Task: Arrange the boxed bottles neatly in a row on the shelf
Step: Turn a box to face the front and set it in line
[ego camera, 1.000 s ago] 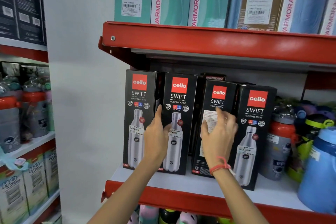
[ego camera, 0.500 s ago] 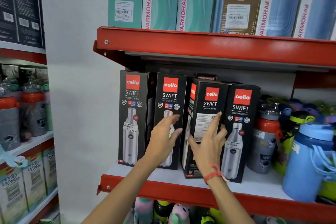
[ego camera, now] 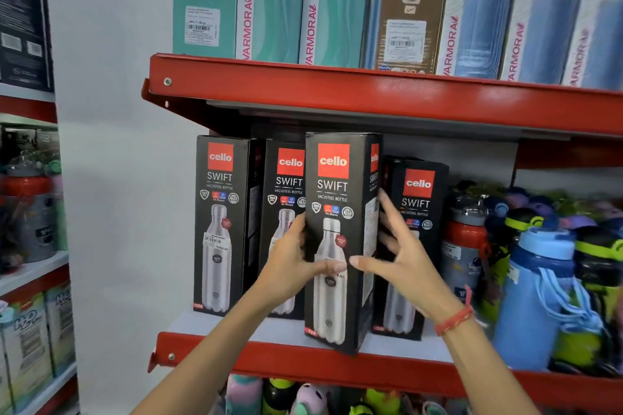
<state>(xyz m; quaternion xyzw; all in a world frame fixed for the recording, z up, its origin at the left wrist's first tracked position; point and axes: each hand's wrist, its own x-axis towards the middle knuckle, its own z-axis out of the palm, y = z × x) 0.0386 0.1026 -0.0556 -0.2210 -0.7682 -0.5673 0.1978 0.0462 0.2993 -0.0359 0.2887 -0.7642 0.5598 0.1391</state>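
Both hands clasp the upright third box [ego camera: 340, 246], left hand [ego camera: 293, 266] at 9 o'clock, right hand [ego camera: 404, 256] at 3, fingers spread; its slot lies straight behind.

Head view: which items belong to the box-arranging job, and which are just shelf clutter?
In the job:
- third Cello box, forward of the row, held by left hand and right hand
- other Cello boxes
- middle shelf

Not in the job:
- loose bottles
- Varmora boxes above
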